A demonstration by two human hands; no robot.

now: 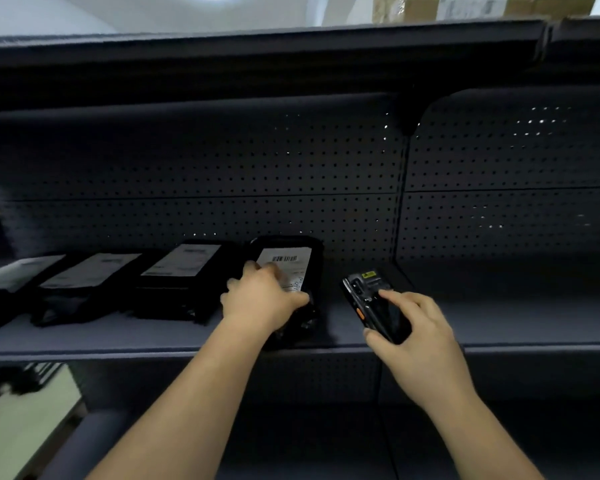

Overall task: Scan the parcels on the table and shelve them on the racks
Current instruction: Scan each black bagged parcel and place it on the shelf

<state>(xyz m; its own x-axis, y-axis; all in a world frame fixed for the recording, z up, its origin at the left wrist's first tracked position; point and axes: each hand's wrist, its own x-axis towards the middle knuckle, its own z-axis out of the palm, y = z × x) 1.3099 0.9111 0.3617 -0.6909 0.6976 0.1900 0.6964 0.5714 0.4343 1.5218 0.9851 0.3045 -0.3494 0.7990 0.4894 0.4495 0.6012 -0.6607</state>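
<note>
The left hand [262,299] grips a black parcel [288,271] on the shelf [153,336], at the right end of a row of three parcels [118,282]. The right hand [409,330] holds the scanner [371,303] just right of it. The parcel overhangs the shelf edge; released early, it may tip off.

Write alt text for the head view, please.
The left hand presses a black labelled parcel onto a dark shelf, last in a row of four, while the right hand holds a handheld scanner beside it.
</note>
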